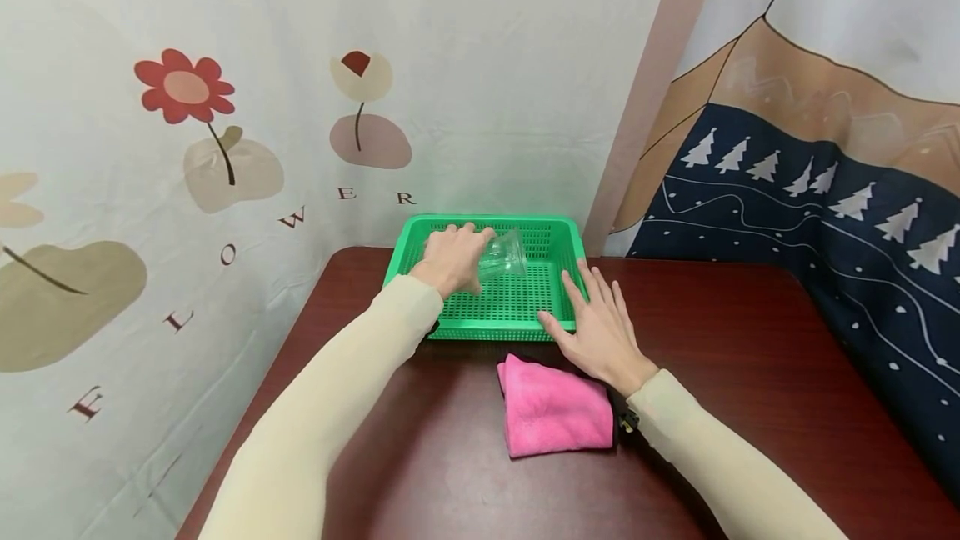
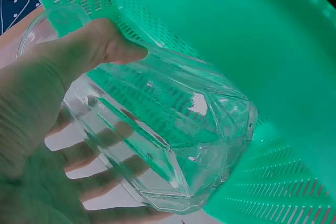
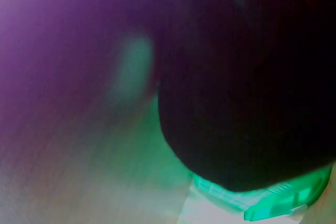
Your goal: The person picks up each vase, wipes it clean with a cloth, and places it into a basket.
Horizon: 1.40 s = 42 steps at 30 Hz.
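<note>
A clear drinking glass (image 1: 504, 257) lies tilted sideways over the green basket (image 1: 501, 331). My left hand (image 1: 452, 259) grips it, and in the left wrist view the thumb crosses one side of the glass (image 2: 173, 124) while the fingers lie behind the other. The faceted base of the glass shows close up there. My right hand (image 1: 603, 332) reaches to the basket's near right corner with fingers spread and straight; whether it touches the rim I cannot tell. In the right wrist view a dark blurred shape hides most of the scene, with part of the basket (image 3: 286, 203) below it.
A folded pink cloth (image 1: 558, 408) lies on the dark red table (image 1: 465, 482), in front of the basket and beside the right wrist. Behind the table hang a flower-print curtain (image 1: 487, 90) and a curtain with trees and mountains (image 1: 810, 182).
</note>
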Each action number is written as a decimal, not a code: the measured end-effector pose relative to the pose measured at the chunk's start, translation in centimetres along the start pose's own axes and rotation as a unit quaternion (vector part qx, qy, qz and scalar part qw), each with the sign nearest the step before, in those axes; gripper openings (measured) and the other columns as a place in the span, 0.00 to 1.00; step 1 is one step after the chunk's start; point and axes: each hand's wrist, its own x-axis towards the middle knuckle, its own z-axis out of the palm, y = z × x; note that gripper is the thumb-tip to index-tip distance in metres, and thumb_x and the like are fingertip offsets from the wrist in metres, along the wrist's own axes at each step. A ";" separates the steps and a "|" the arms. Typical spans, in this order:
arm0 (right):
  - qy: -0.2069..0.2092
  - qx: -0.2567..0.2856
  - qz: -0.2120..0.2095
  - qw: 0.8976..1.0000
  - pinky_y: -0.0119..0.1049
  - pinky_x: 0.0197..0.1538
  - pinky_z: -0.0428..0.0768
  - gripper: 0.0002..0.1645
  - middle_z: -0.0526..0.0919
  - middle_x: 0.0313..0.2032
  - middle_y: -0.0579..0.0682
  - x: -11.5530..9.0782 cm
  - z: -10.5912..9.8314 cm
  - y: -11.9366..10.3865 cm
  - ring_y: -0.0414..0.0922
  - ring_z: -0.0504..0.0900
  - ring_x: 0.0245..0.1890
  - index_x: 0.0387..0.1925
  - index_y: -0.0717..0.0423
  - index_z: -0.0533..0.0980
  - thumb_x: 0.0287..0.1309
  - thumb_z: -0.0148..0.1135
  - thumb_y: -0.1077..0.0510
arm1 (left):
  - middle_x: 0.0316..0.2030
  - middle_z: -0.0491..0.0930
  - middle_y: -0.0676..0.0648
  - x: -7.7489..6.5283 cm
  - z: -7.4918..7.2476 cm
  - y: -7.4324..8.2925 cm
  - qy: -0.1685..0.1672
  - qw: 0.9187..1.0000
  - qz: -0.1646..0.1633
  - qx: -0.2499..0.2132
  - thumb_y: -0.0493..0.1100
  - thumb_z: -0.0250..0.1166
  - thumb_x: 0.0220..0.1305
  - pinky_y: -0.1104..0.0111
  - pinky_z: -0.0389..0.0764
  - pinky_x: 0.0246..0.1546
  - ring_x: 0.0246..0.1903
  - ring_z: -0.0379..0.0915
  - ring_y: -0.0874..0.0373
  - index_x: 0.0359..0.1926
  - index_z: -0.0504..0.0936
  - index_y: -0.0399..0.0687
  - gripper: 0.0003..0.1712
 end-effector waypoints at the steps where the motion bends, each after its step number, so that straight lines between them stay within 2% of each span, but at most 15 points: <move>1: 0.000 0.000 0.000 1.000 0.77 0.93 0.51 0.57 0.52 0.95 0.61 0.0 0.0 0.0 0.68 0.52 0.95 0.92 0.53 0.64 0.81 0.58 0.23 | 0.81 0.78 0.41 0.1 0.0 0.1 -0.004 1.000 0.001 0.004 0.59 0.92 0.59 0.40 0.95 0.50 0.71 0.82 0.36 0.91 0.68 0.64 0.64; 5: 0.000 0.001 0.002 1.000 0.78 0.93 0.51 0.57 0.52 0.95 0.61 -0.2 0.1 -0.1 0.69 0.52 0.95 0.92 0.54 0.64 0.81 0.59 0.23 | 0.79 0.80 0.42 0.5 0.3 0.2 -0.021 1.000 0.006 0.016 0.59 0.91 0.61 0.37 0.95 0.51 0.70 0.83 0.37 0.91 0.68 0.65 0.62; 11: 0.000 0.005 0.001 1.000 0.77 0.93 0.50 0.57 0.52 0.95 0.60 -0.3 0.3 -0.2 0.68 0.51 0.95 0.92 0.53 0.64 0.81 0.58 0.23 | 0.80 0.80 0.42 0.8 0.6 0.6 -0.044 0.999 0.009 0.022 0.58 0.91 0.62 0.34 0.94 0.58 0.72 0.83 0.36 0.91 0.69 0.66 0.61; 20: -0.001 0.004 0.000 1.000 0.76 0.94 0.50 0.57 0.51 0.95 0.60 -0.4 0.2 -0.3 0.67 0.51 0.95 0.93 0.52 0.63 0.81 0.57 0.22 | 0.74 0.86 0.45 0.5 0.2 1.2 -0.052 0.998 0.036 0.020 0.54 0.92 0.62 0.49 0.96 0.54 0.61 0.91 0.44 0.87 0.74 0.65 0.57; 27: -0.001 0.002 0.000 1.000 0.77 0.93 0.50 0.57 0.51 0.95 0.60 -0.3 0.4 -0.2 0.67 0.51 0.95 0.93 0.52 0.63 0.81 0.58 0.22 | 0.74 0.87 0.46 0.7 0.1 1.4 -0.068 0.995 0.061 0.038 0.46 0.93 0.61 0.51 0.95 0.59 0.64 0.90 0.45 0.83 0.80 0.64 0.52; 31: -0.004 0.005 0.000 1.000 0.76 0.94 0.51 0.57 0.50 0.96 0.59 -0.4 0.5 -0.4 0.66 0.50 0.96 0.93 0.51 0.63 0.81 0.57 0.22 | 0.76 0.85 0.45 0.4 -0.3 1.5 -0.088 0.994 0.066 0.022 0.43 0.93 0.61 0.50 0.94 0.63 0.69 0.87 0.44 0.84 0.80 0.61 0.52; 36: -0.001 0.004 0.000 1.000 0.76 0.93 0.51 0.57 0.51 0.96 0.59 -0.4 0.5 -0.5 0.67 0.52 0.95 0.93 0.51 0.63 0.81 0.57 0.22 | 0.79 0.83 0.45 0.1 -0.8 1.3 -0.099 0.993 0.056 -0.015 0.39 0.91 0.63 0.49 0.93 0.66 0.73 0.85 0.43 0.85 0.79 0.61 0.52; 42: 0.000 0.004 0.001 1.000 0.77 0.93 0.52 0.57 0.51 0.96 0.59 -0.3 0.3 -0.4 0.67 0.51 0.95 0.93 0.52 0.64 0.81 0.58 0.22 | 0.81 0.81 0.46 0.1 -1.0 1.2 -0.104 0.993 0.052 -0.034 0.37 0.88 0.66 0.50 0.94 0.65 0.75 0.84 0.45 0.85 0.78 0.62 0.50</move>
